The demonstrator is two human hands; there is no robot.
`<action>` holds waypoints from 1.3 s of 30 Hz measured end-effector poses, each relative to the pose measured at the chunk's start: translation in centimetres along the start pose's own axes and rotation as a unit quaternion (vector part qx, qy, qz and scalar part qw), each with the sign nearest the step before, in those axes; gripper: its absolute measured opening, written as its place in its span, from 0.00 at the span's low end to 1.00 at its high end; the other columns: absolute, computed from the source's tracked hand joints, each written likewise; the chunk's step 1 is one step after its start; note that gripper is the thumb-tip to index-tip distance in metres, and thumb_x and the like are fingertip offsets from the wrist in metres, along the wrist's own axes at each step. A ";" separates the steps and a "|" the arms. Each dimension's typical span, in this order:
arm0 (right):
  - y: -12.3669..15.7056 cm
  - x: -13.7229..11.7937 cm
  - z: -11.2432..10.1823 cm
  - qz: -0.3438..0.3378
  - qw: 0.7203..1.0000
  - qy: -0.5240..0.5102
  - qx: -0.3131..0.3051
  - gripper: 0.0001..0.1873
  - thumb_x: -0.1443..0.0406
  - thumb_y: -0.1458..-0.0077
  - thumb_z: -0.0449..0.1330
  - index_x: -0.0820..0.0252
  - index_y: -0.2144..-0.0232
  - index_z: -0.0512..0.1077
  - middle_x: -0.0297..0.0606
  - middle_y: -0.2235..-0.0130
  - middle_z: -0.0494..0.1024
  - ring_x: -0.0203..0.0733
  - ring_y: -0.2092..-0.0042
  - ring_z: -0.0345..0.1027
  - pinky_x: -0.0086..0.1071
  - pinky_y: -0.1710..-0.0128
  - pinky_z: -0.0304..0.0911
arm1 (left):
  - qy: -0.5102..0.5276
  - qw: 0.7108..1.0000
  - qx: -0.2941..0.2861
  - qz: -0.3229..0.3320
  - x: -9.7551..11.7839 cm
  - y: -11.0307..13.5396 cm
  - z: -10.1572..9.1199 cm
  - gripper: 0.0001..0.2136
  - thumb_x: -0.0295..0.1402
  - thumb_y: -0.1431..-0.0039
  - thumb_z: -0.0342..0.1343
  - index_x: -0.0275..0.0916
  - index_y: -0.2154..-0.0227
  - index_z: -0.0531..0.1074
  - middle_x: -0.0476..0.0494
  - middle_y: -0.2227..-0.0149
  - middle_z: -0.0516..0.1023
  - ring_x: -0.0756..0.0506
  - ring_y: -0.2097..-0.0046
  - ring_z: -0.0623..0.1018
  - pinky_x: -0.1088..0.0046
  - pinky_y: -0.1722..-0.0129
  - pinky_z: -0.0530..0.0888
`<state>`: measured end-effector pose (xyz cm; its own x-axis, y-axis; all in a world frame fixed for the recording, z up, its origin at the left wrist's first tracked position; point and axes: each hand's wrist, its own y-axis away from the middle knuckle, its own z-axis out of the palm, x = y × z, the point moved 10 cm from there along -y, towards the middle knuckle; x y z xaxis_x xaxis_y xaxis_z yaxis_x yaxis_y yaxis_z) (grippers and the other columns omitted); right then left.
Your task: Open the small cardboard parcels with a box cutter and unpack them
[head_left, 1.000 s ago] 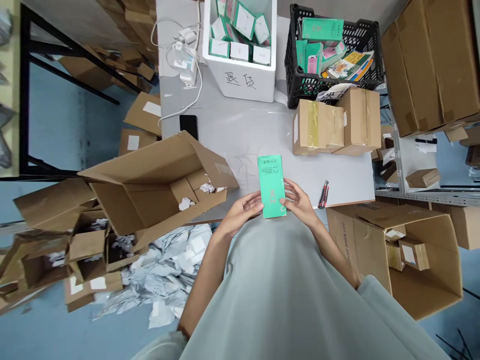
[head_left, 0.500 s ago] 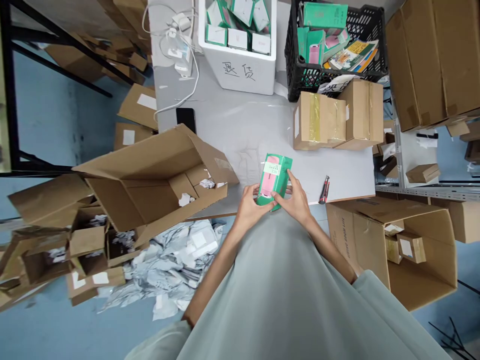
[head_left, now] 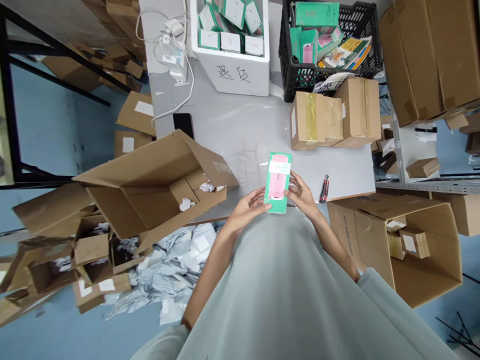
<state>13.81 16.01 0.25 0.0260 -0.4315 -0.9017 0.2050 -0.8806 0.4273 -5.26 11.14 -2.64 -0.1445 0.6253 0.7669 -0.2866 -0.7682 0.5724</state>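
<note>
Both hands hold a green product box (head_left: 278, 182) with a pink item pictured on its upper face, just above the near edge of the grey table (head_left: 240, 130). My left hand (head_left: 248, 207) grips its lower left side, fingers curled under it. My right hand (head_left: 302, 193) clasps the right edge. The box lies flat, long side pointing away from me.
A large open cardboard box (head_left: 157, 180) tips over the table's left edge. Taped cartons (head_left: 326, 120), a white foam bin (head_left: 232, 45) and a black crate (head_left: 330, 45) of green boxes stand at the back. A red utility knife (head_left: 324, 188) lies right of my hands. A phone (head_left: 183, 124) lies left.
The green box has been turned over in my hands, from its plain printed face to the face with the pink picture, and now lies flat again.
</note>
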 end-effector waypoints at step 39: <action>-1.5 1.4 -3.2 0.054 0.992 -0.078 0.077 0.62 0.45 0.44 0.72 0.44 0.16 0.49 0.41 0.35 0.83 0.57 0.33 0.76 0.52 0.36 0.78 | -0.064 0.998 0.009 -0.024 0.2 -0.3 0.0 0.50 0.64 0.46 0.74 0.39 0.28 0.70 0.26 0.26 0.73 0.25 0.26 0.73 0.46 0.32 0.79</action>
<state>16.63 17.35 -1.86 -0.1153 -0.5403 -0.8335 0.0562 -0.8413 0.5376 -5.17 11.50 -2.67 -0.0092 0.6398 0.7685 -0.2727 -0.7410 0.6136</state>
